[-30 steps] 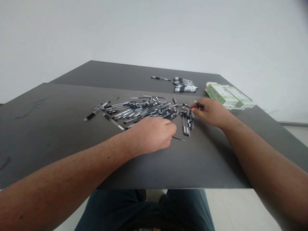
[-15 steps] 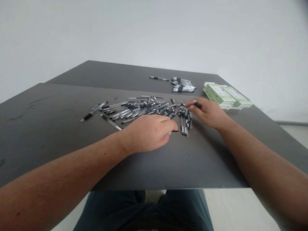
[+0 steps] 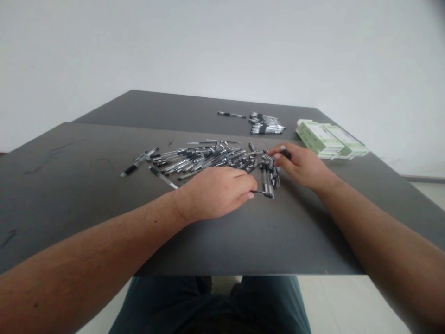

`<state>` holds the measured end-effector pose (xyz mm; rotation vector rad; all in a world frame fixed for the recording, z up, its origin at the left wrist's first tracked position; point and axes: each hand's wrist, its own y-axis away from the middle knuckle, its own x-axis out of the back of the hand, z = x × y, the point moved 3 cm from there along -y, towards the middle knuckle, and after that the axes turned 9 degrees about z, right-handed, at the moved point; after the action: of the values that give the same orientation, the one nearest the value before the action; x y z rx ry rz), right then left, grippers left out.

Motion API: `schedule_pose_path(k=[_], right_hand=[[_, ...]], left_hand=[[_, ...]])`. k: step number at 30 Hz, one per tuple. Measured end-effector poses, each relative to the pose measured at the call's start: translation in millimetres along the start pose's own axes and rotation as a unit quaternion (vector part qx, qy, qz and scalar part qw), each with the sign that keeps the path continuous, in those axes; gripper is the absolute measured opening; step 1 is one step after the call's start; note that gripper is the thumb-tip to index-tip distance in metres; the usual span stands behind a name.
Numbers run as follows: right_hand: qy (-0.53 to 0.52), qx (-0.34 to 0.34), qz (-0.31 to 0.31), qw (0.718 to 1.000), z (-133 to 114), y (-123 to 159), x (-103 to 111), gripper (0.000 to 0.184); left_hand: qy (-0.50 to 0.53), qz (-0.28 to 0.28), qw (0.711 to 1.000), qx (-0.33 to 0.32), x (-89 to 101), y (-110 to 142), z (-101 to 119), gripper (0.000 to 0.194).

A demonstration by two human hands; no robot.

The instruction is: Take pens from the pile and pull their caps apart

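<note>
My left hand (image 3: 220, 192) is closed in a pinch near the front of the pile. A thin dark pen refill (image 3: 259, 192) pokes out to the right from its fingertips; the rest is hidden by the hand. My right hand (image 3: 301, 162) is also closed, with a short dark pen part (image 3: 285, 152) showing between thumb and fingers; whether it is a cap or a barrel end I cannot tell. The right fingertips touch a cluster of small pen parts (image 3: 267, 157). Left of that cluster spreads a loose pile of clear and black pen parts (image 3: 205, 157).
A stack of pens (image 3: 267, 125) with black grips lies farther back, and a single pen (image 3: 231, 114) beside it. Two green and white boxes (image 3: 330, 139) sit at the right. More pen pieces (image 3: 139, 162) lie left on the dark table (image 3: 236, 246).
My left hand has shifted slightly right and up, and the refill's tip has swung up to the front of the small cluster. My right fingertips have moved slightly left onto the small parts.
</note>
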<state>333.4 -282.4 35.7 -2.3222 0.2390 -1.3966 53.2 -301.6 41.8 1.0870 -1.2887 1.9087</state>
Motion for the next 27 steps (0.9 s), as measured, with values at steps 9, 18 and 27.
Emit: schedule_pose_path(k=[9, 18, 27], right_hand=[[-0.01, 0.018, 0.025, 0.999, 7.7, 0.3, -5.3, 0.035], [-0.021, 0.032, 0.047, 0.998, 8.9, 0.7, -5.3, 0.031], [-0.028, 0.074, 0.035, 0.996, 1.6, 6.0, -8.3, 0.027]], left_hand=[[-0.003, 0.028, 0.999, -0.024, -3.4, 0.6, -4.4, 0.024], [-0.004, 0.04, 0.999, -0.028, -2.9, 5.1, -5.9, 0.022], [-0.005, 0.042, 0.999, -0.017, -4.6, 5.4, -9.6, 0.024]])
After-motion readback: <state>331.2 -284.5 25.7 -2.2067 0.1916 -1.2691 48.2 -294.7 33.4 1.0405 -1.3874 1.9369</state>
